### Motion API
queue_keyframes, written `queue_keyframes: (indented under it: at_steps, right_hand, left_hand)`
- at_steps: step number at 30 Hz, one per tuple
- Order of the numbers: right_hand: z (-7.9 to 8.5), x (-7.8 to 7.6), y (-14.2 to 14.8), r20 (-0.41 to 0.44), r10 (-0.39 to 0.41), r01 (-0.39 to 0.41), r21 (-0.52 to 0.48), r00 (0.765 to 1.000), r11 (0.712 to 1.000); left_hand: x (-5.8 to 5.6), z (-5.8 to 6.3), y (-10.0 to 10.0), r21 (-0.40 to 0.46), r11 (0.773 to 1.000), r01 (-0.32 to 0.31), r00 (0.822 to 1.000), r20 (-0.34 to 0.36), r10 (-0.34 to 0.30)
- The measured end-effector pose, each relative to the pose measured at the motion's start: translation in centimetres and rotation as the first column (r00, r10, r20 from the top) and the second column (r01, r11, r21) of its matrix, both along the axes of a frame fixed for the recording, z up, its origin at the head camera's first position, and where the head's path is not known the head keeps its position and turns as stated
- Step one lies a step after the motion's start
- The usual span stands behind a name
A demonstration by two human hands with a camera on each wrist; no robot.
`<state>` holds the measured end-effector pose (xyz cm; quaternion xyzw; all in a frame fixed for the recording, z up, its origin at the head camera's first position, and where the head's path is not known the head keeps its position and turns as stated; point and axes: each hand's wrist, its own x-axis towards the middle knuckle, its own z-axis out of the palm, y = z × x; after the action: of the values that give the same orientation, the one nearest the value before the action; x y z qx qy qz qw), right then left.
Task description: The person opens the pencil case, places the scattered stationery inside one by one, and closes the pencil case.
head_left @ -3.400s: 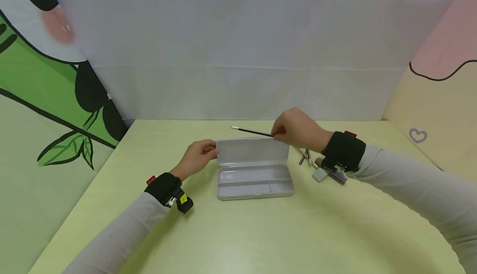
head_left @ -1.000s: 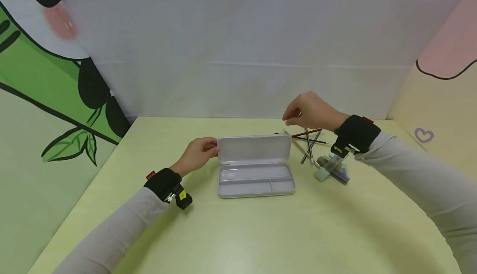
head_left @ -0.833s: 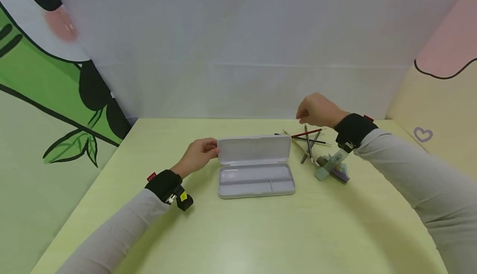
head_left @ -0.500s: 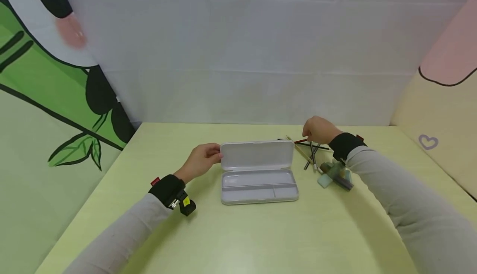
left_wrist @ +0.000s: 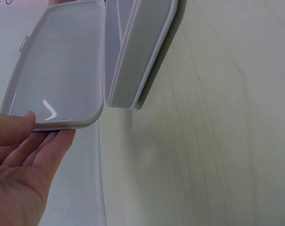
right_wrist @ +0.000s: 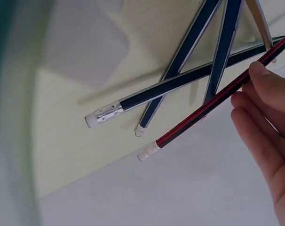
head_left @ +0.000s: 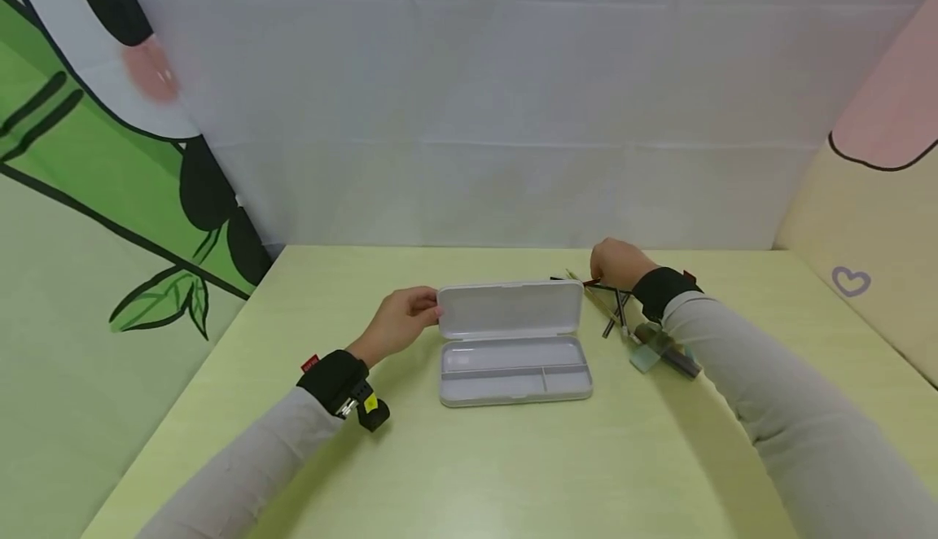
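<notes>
My left hand [head_left: 396, 323] holds the left edge of the raised lid of a pale grey pencil case [head_left: 510, 311]; the left wrist view has the thumb on the lid's inner side and the fingers behind its edge. The case's shallow tray with dividers lies flat on the table. Right of it, my right hand [head_left: 619, 264] is low over a loose pile of pencils. In the right wrist view its thumb and fingers pinch a red-and-black striped pencil [right_wrist: 203, 113] with a white eraser end. Dark blue pencils [right_wrist: 166, 87] cross close beside that one.
Near the pile, under the right wrist, lie a pale green block [head_left: 644, 358] and a dark grey-purple block [head_left: 680, 361], partly covered by a see-through greenish piece. A pale cloth wall [head_left: 469, 116] stands behind the table, with printed side panels.
Earlier my right hand held a dark pencil above the lid, then was seen without it. It has since come down to the pile and pinched the red-and-black pencil. My left hand stays at the lid.
</notes>
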<state>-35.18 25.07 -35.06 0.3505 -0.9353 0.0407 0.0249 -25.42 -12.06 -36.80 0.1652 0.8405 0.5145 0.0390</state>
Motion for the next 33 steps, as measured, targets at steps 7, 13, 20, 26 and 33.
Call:
queue_keyframes:
  at_steps: [7,13,20,26,33]
  right_hand:
    - [0.2,0.9,-0.5,0.000,-0.016,0.016,0.053,1.000,0.998]
    - [0.4,0.7,-0.1,-0.009,-0.023,0.024,0.070,1.000,0.997]
    - [2.6,1.0,-0.1,-0.052,-0.016,0.020,0.075,0.999,0.997]
    - [4.7,1.6,-0.5,-0.070,-0.008,0.012,0.061,0.998,0.998]
    - [7.6,3.0,-1.6,-0.101,0.064,-0.062,0.020,0.993,0.998]
  left_hand:
    - [0.0,0.0,0.2,0.000,1.000,0.002,1.000,-0.004,-0.002]
    - [-0.1,0.1,0.4,-0.006,1.000,0.012,1.000,-0.010,-0.012]
    - [-0.4,0.0,0.3,-0.005,1.000,0.014,1.000,-0.024,-0.014]
    - [-0.6,-0.2,0.3,-0.007,1.000,0.019,1.000,-0.020,-0.019]
    - [-0.7,-0.2,0.3,-0.023,1.000,0.021,0.999,-0.044,-0.022]
